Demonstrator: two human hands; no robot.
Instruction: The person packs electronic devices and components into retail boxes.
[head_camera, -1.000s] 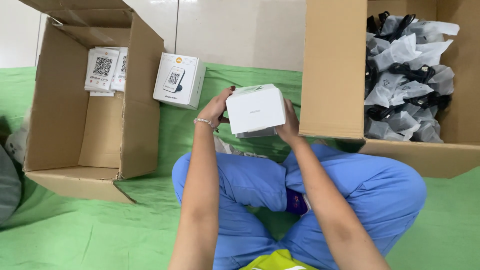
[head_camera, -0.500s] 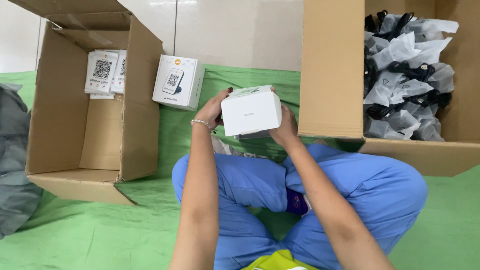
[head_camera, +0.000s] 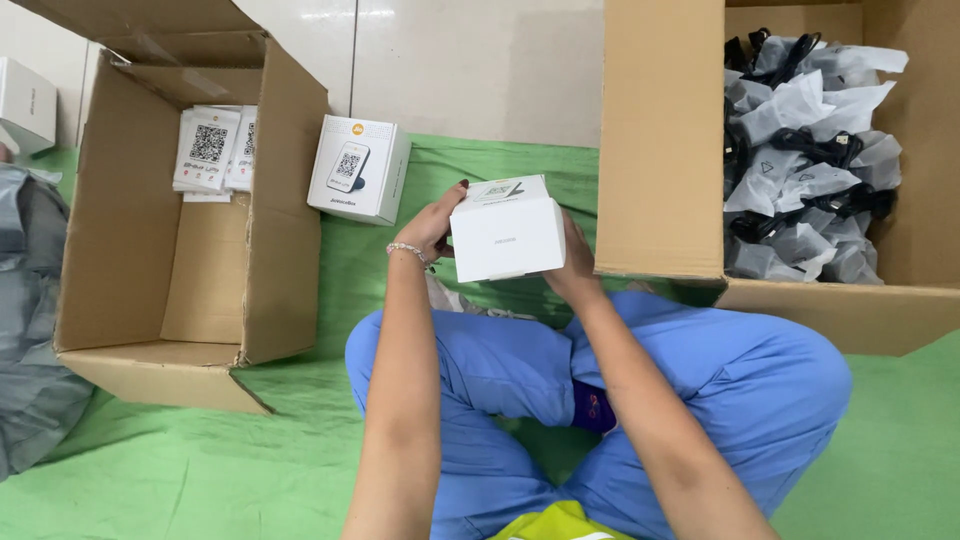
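Note:
Both my hands hold a small white box (head_camera: 506, 236) in the air above my crossed legs in blue trousers. My left hand (head_camera: 436, 222) grips its left side, fingers over the top edge, a bead bracelet on the wrist. My right hand (head_camera: 577, 262) grips its right side, mostly hidden behind the box. A second white box (head_camera: 358, 169) with a printed picture stands on the green cloth just left of the held one, leaning against the cardboard box (head_camera: 285, 210) on the left.
The open cardboard box on the left lies on its side with white leaflets (head_camera: 208, 150) inside. A large carton (head_camera: 660, 150) on the right holds several black cables in clear bags (head_camera: 800, 150). Another white box (head_camera: 25, 100) shows at far left above grey fabric (head_camera: 30, 340). Green cloth (head_camera: 200, 470) covers the floor.
The held box has tipped a little, its top face now showing more. Grey fabric and a white box have come into view at the far left.

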